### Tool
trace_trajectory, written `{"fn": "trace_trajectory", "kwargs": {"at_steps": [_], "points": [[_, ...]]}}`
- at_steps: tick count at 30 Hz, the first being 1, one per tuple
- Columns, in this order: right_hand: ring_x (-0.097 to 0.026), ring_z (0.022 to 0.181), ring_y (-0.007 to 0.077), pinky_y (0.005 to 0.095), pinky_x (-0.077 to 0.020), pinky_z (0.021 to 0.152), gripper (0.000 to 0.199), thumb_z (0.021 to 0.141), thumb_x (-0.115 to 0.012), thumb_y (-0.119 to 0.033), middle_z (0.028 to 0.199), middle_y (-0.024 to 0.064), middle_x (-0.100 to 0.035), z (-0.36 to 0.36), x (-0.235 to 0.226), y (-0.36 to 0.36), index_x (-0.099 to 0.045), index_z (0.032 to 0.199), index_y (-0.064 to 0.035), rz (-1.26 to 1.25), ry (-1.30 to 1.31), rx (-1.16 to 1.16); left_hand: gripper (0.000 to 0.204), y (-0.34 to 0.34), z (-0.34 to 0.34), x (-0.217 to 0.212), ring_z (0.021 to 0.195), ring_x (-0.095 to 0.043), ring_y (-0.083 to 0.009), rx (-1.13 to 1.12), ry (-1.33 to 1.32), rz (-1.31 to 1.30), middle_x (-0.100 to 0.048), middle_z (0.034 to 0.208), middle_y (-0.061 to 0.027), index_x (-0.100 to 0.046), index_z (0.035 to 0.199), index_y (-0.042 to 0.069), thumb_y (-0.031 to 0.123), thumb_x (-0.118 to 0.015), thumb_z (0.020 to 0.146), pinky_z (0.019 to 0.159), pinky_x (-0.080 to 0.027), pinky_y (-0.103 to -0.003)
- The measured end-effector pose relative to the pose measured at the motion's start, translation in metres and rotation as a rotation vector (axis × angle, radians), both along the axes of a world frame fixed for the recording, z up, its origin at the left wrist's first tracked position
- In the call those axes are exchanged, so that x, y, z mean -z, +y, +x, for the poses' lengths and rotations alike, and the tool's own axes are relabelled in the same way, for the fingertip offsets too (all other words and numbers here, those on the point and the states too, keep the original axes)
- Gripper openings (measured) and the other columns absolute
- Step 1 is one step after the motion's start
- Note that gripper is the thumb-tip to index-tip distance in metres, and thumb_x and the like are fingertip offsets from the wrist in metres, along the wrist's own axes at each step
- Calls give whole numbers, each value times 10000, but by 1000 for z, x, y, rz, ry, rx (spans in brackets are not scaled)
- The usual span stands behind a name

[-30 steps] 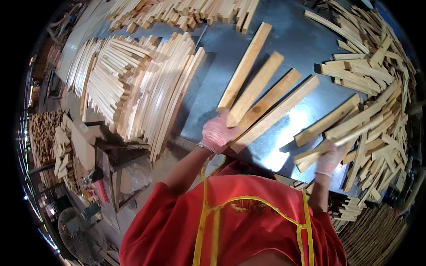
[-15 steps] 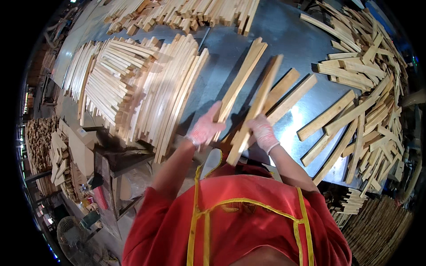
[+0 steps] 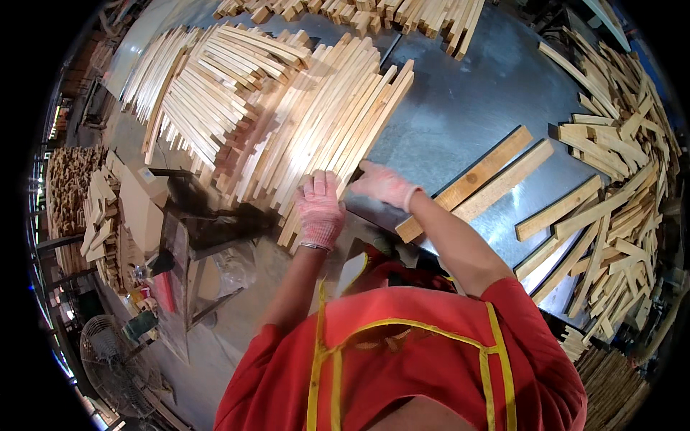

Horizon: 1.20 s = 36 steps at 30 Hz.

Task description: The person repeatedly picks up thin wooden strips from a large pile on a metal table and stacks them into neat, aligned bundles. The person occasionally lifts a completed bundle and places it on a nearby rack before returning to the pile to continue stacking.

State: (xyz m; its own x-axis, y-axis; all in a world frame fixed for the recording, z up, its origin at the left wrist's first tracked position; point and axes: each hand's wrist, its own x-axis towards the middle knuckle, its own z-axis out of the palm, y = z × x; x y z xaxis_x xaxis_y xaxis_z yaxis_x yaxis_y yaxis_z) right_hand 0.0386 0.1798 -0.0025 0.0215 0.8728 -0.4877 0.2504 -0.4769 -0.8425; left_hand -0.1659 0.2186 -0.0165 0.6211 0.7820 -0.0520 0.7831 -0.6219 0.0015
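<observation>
A row of long pale wooden strips (image 3: 327,118) lies side by side on the metal table (image 3: 460,86). My left hand (image 3: 321,208), in a whitish-pink knit glove, rests over the near ends of the strips with its fingers laid along them. My right hand (image 3: 386,185), gloved alike, is at the right side of the row, fingers extended toward the outermost strip; its fingertips touch or nearly touch it. Neither hand is lifting anything. Two separate wooden strips (image 3: 496,179) lie slanted on the table, right of my right hand and partly behind my right forearm.
A jumbled heap of strips (image 3: 618,194) covers the table's right side. More stacked strips (image 3: 359,13) lie at the far edge. On the left are a cardboard box (image 3: 140,208), a stack of wood pieces (image 3: 72,190) and a floor fan (image 3: 118,359).
Both hands have moved left to the row and let go of the strips they carried, which now appear to lie at its right side. The view has shifted, too.
</observation>
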Motion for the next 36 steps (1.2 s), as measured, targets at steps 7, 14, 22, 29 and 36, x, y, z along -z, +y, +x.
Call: {"fn": "trace_trajectory", "kwargs": {"at_steps": [7, 14, 22, 29, 36], "points": [[-610, 1296, 435, 473, -480, 1116, 709, 954, -730, -325, 1438, 271, -606, 171, 48, -175, -490, 1517, 34, 265, -677, 990, 832, -54, 50, 2, 1514, -350, -404, 316, -192, -80, -441, 1570, -178, -449, 1555, 69, 506, -691, 890, 1206, -285, -607], [-642, 911, 262, 360, -537, 799, 742, 934, -740, -246, 1001, 137, -640, 95, 89, -201, -407, 1554, -12, 160, -191, 1239, 964, -125, 154, 12, 1381, -467, -421, 391, -189, -465, -532, 1420, -193, -407, 1557, 63, 488, -795, 784, 1173, -361, -552], [-655, 743, 219, 330, -506, 614, 522, 945, -732, -189, 991, 107, -739, 74, 10, -158, -573, 1422, -49, -72, 367, 933, 767, -54, 99, 57, 1318, -623, -371, -10, -551, -927, -652, 1396, -249, -467, 1557, 51, 258, -750, 875, 1110, -495, -421], [-646, 1220, 504, 497, -511, 1036, 649, 960, -641, -351, 1254, 350, -680, -15, 17, -110, -442, 1495, -41, -219, -249, 205, 495, -63, 29, -5, 1110, -669, -387, -30, -298, -252, -695, 1165, -134, -599, 1416, 132, 213, -620, 928, 959, -517, -535], [-611, 1332, 438, 475, -509, 1076, 863, 945, -700, -424, 1422, 327, -609, 0, 30, -50, -294, 1624, -79, 35, -69, -120, 660, -34, 11, 9, 1457, -443, -367, 65, -176, 14, -508, 1551, -146, -515, 1526, 189, 363, -702, 918, 1198, -343, -545]]}}
